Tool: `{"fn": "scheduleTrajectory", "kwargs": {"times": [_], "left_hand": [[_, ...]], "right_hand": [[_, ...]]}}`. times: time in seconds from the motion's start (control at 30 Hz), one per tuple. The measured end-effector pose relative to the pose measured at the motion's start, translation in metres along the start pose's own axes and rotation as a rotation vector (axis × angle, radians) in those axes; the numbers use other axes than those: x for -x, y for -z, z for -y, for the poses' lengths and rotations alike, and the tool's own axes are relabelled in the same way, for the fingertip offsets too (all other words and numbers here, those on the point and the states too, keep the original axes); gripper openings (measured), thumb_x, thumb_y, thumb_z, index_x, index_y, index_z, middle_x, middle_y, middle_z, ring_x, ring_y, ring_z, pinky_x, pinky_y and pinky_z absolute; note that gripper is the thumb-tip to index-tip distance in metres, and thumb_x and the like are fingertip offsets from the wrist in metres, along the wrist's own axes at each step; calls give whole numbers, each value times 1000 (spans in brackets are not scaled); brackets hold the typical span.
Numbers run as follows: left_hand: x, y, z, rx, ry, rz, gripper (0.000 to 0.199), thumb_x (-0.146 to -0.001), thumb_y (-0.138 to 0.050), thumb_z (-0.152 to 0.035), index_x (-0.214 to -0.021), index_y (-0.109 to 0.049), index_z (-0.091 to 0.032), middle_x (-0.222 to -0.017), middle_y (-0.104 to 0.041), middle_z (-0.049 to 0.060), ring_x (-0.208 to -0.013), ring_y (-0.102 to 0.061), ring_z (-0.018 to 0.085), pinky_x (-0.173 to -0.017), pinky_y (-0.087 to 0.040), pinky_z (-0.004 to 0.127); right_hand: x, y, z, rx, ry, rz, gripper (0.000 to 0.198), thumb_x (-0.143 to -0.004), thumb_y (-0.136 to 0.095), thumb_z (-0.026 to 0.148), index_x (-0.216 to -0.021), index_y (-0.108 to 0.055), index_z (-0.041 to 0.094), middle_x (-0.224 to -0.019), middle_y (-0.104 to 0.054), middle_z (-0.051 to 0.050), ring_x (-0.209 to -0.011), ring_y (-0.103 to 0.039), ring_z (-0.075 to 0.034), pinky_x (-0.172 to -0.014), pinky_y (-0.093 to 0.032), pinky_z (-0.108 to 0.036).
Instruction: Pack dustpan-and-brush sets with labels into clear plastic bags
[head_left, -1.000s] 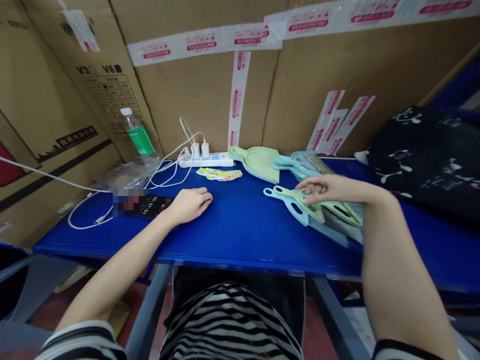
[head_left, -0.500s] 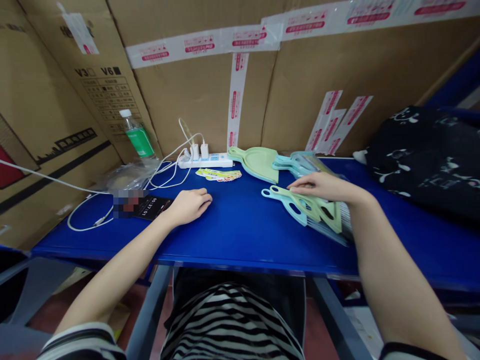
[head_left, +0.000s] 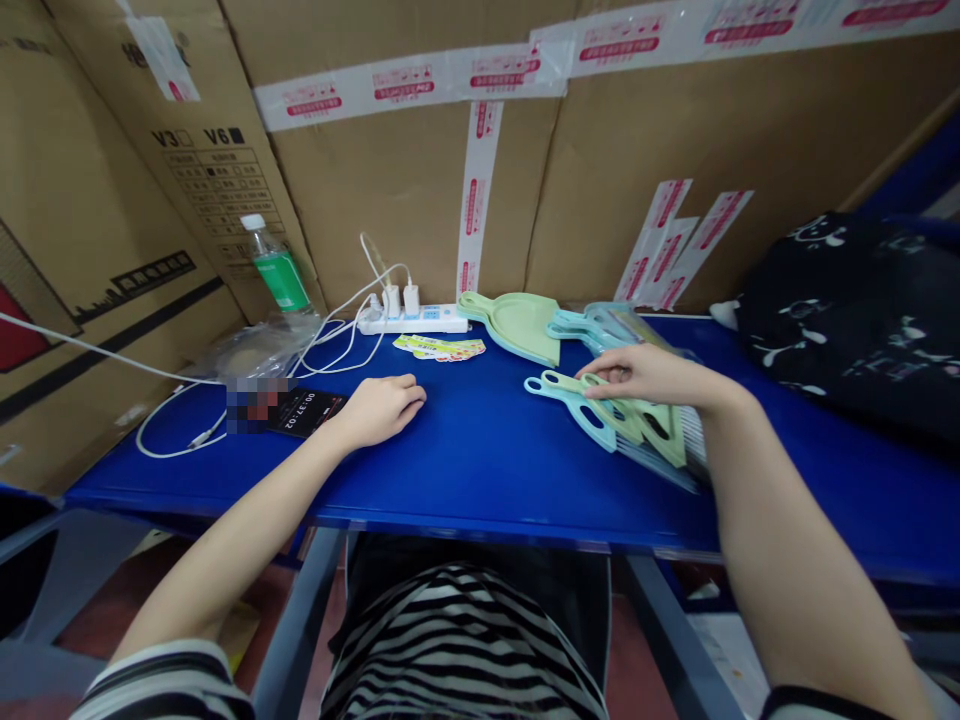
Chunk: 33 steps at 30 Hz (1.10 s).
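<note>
Blue tabletop [head_left: 450, 450] below, the right hand [head_left: 626, 374] pinches a green brush [head_left: 674, 432] by its handle (bristles point rightward); left hand [head_left: 386, 410] slack, apart.

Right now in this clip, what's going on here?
A person at a blue table is handling small brushes. The right hand has its fingers on the handle end of a green brush, which overlaps other brushes, including a blue brush. The left hand rests on the table, loosely curled, near a phone. A green dustpan lies farther back, near the cardboard.
</note>
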<state>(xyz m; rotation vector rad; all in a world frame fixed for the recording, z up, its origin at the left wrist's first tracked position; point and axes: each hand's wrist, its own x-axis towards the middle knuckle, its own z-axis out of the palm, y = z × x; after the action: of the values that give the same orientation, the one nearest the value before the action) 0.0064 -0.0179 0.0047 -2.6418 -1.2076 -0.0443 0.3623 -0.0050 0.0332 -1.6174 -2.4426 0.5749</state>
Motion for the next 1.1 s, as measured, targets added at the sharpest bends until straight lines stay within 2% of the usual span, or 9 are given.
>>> {"fn": "scheduleTrajectory", "kwargs": {"times": [0.27,0.43,0.7,0.93,1.1], "left_hand": [[0,1,-1,-1,11,17,25,-96,-40,-22,-97,-65,-19,-94,-66,3,-83,-65,17,-62,-45,26],[0,1,0,2,4,14,25,-96,-40,-22,-97,-65,-19,-94,-66,3,-83,-65,18,-62,-45,27],[1,0,0,20,-1,3,27,-96,-38,-23,-96,-65,-19,-94,-66,4,-83,-65,17,-61,-45,26],[0,0,0,21,-6,-1,27,-95,-38,-23,-96,-64,-19,-93,-65,4,-82,-64,17,-61,-45,26],[-1,1,-2,18,0,14,26,-95,-39,-22,-99,-64,-19,-93,-65,4,-83,-64,17,-64,-46,27]], "right_hand": [[-6,-5,0,19,88,-117,64,-74,-47,69,-107,-74,20,-93,-67,-11,-79,-60,-26,-66,-46,-37],[-11,-11,5,7,113,-96,62,-75,-49,67,-110,-73,22,-87,-66,-10,-73,-58,-24,-64,-45,-36],[-6,-10,9,2,39,-89,69,-67,-55,73,-108,-72,21,-81,-63,-7,-68,-53,-21,-59,-41,-33],[-7,-10,10,46,4,-27,62,-70,-54,70,-108,-70,24,-68,-56,-3,-63,-52,-21,-58,-38,-32],[-6,-9,15,76,-13,-9,56,-72,-53,62,-109,-68,23,-78,-61,-6,-72,-58,-24,-62,-41,-34]]}}
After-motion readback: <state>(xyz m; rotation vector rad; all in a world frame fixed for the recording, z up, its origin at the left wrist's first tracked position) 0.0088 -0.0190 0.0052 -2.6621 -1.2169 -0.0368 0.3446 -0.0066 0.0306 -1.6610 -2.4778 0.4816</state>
